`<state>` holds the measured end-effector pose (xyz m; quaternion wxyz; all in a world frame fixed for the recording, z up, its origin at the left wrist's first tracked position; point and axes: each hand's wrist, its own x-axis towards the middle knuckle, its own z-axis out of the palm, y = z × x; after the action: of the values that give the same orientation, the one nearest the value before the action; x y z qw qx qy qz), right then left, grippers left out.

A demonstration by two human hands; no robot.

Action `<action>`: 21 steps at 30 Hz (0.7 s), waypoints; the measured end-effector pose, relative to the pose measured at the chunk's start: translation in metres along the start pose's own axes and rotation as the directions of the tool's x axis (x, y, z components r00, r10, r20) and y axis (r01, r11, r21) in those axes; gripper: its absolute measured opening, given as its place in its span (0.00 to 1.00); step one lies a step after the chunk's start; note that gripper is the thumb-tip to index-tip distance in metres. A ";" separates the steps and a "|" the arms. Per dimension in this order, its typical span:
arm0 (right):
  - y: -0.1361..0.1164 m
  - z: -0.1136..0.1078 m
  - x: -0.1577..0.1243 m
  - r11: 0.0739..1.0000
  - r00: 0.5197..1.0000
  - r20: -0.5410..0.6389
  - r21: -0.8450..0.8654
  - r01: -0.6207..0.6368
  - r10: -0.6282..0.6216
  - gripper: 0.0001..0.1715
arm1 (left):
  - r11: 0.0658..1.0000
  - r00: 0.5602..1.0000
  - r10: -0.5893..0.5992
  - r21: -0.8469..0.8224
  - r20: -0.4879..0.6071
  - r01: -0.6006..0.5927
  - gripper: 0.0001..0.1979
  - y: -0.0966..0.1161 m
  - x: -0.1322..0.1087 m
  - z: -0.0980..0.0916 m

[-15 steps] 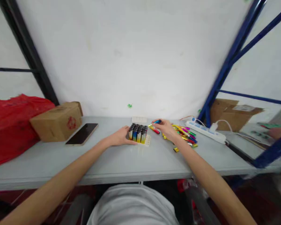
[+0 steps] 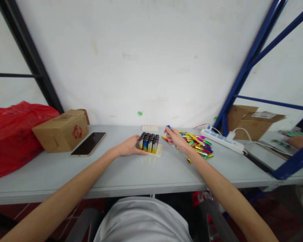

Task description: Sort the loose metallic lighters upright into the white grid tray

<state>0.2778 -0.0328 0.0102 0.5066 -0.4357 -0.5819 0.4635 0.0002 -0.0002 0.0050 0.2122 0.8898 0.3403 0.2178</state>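
Several lighters (image 2: 145, 145) with black tops stand upright in rows in a white tray (image 2: 159, 150); bare slots show along the tray's right side. My left hand (image 2: 128, 146) grips the left side of this block, thumb at the front and fingers behind. To the right, my right hand (image 2: 174, 137) is closed on a blue lighter (image 2: 169, 127), which is mostly hidden by the fingers. Beside and beneath that hand lies a loose pile of shiny coloured lighters (image 2: 198, 143). A second white tray (image 2: 149, 128) rests by the wall.
On the left are a phone (image 2: 89, 144), a cardboard box (image 2: 62, 131) and a red bag (image 2: 17, 134). A white power strip (image 2: 222, 139) with cables lies on the right, near a blue rack post (image 2: 242, 75). Another person's hand (image 2: 298, 142) shows at far right.
My right hand has drawn the blue lighter slightly nearer and turned it more upright. The red lighter near it is now covered by the hand. My left hand stays put.
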 end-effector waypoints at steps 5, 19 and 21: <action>0.001 0.000 -0.002 0.925 0.967 -0.180 -0.364 0.106 -0.182 0.36 | 1.000 1.000 -0.019 0.024 0.014 0.019 0.41 0.000 0.002 -0.003; 0.000 -0.002 -0.001 0.744 0.911 -0.182 -0.645 0.174 -0.371 0.30 | 0.996 0.997 -0.075 0.039 0.002 0.075 0.40 -0.011 -0.002 -0.013; 0.002 -0.003 -0.002 0.751 0.931 -0.124 -0.632 0.193 -0.343 0.29 | 0.995 0.997 -0.077 0.060 0.006 0.076 0.39 -0.009 -0.002 -0.013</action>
<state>0.2810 -0.0337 0.0084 0.4647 -0.5378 -0.6933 0.1187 -0.0129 0.0072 0.0104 0.1954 0.8830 0.3795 0.1954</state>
